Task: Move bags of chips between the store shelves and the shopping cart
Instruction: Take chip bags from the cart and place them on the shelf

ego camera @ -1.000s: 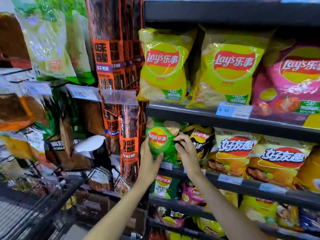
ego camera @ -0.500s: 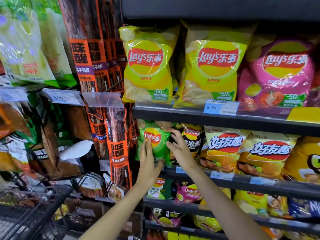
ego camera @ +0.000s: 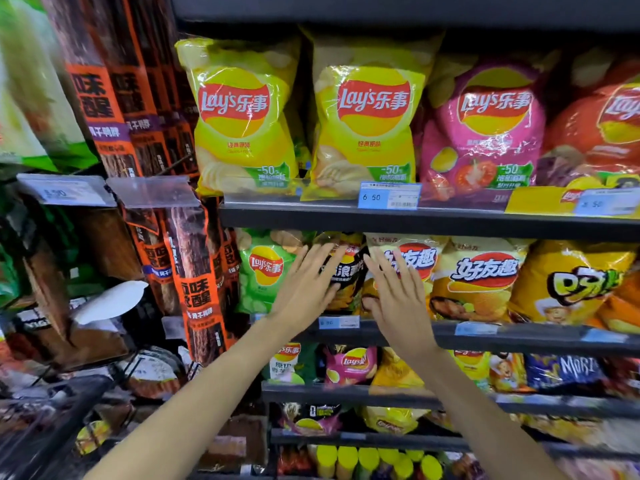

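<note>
A black Lay's chip bag point(ego camera: 348, 271) stands on the middle shelf point(ego camera: 485, 336) between a green Lay's bag point(ego camera: 263, 271) and a yellow chip bag point(ego camera: 412, 258). My left hand point(ego camera: 306, 289) lies flat with straight fingers against the black bag's left side. Over the bag's right side my right hand point(ego camera: 394, 292) is spread, fingers straight, its thumb low near the bag's bottom. Neither hand grips anything. On the shelf above stand two big yellow Lay's bags point(ego camera: 242, 116) and a pink one point(ego camera: 485, 126).
Orange and black hanging snack packs point(ego camera: 194, 271) fill the rack at left. A dark wire cart or basket edge point(ego camera: 59, 410) shows at bottom left, blurred. Lower shelves point(ego camera: 346, 391) hold several small chip bags. An orange-yellow puffed snack bag point(ego camera: 571, 278) stands at right.
Both hands have left the green Lay's bag and shifted right to the black bag, fingers now straight. The view has moved closer and to the right.
</note>
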Motion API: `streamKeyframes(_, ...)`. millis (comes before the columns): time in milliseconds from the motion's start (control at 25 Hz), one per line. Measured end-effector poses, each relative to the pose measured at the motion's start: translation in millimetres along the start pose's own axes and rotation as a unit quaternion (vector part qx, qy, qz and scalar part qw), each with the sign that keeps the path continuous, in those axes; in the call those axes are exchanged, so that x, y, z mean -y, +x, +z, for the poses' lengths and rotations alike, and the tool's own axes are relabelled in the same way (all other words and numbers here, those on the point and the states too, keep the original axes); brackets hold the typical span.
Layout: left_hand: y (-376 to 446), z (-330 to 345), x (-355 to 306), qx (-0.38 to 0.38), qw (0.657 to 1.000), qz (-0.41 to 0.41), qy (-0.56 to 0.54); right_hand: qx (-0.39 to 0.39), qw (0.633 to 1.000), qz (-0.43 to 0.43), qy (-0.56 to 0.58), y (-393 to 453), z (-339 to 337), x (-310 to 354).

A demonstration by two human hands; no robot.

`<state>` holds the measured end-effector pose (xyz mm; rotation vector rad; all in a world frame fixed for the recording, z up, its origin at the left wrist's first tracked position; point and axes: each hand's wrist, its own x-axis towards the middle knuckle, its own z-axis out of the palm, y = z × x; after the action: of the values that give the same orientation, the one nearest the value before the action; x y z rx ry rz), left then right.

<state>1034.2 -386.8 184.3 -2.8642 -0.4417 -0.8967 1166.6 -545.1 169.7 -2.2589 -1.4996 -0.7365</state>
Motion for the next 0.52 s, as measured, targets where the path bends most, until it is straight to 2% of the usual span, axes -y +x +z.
streamKeyframes(120,10,16,0,0.064,0.992,-0.001,0.108,0.078,0.995,-0.023,-0.064,-2,9,-11)
streamKeyframes(240,10,24,5,0.097,0.980,-0.014,0.171,0.090,0.992,-0.034,-0.082,5,12,-22)
streamKeyframes(520,13,23,4,0.134,0.970,-0.041,0.200,0.100,0.991,-0.055,-0.070,9,16,-47)
